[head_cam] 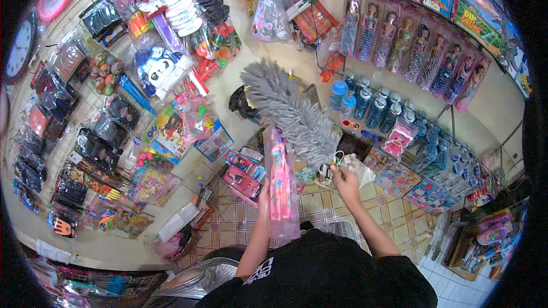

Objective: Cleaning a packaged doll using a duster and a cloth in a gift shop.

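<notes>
My left hand (264,199) holds a doll in a clear pink plastic package (280,184) upright by its left edge; the doll wears a pink dress. My right hand (345,182) grips the handle of a fluffy grey duster (291,111). The duster's head slants up and to the left, and its fibres lie beside and partly behind the top of the package. Most of my left fingers are hidden behind the package. Several similar packaged dolls (389,40) hang in a row at the upper right.
Water bottles (378,111) stand on a shelf at the right, with red sunglasses (351,124) near them. Packed wallets and toys hang on the left wall rack (97,147). Boxed dolls (243,182) lie left of my left hand. A white cloth bag (357,170) is beside my right hand.
</notes>
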### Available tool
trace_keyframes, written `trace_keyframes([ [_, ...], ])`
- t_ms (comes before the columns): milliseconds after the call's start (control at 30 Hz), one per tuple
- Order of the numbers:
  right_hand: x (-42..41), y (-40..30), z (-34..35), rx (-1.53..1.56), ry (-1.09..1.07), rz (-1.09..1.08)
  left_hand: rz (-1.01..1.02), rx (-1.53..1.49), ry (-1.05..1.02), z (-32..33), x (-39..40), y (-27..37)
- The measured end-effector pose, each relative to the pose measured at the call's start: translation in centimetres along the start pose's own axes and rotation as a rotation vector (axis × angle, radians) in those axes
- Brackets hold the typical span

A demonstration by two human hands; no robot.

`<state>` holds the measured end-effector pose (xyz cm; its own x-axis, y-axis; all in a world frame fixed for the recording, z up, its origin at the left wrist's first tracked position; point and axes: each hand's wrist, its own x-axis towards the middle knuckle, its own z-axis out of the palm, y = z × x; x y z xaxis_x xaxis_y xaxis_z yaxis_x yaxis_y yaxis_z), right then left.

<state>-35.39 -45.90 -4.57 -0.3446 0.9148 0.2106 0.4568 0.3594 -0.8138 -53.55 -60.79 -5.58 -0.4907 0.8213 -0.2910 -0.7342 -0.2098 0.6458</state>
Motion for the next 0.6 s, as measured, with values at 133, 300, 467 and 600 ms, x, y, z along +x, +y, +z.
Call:
trace_keyframes([
  [133, -1.0, -0.5, 1.7, 0.384, -0.123, 0.282, -0.052, 0.065, -0.027, -0.6, 0.9, 0.3],
  [300, -0.7, -2.8, -0.8, 0.726, -0.46, 0.675, 0.029, 0.196, 0.002, -1.9, 1.8, 0.3],
  [467, -1.8, -3.1, -3.0, 0.749, -0.719, 0.725, 0.245, 0.364, 0.014, -1.9, 2.3, 0.2],
  [600, -3.7, -1.0, -3.6, 0.741, -0.862, 0.788, 0.32, 0.411, 0.081, -0.7, 2.2, 0.1],
])
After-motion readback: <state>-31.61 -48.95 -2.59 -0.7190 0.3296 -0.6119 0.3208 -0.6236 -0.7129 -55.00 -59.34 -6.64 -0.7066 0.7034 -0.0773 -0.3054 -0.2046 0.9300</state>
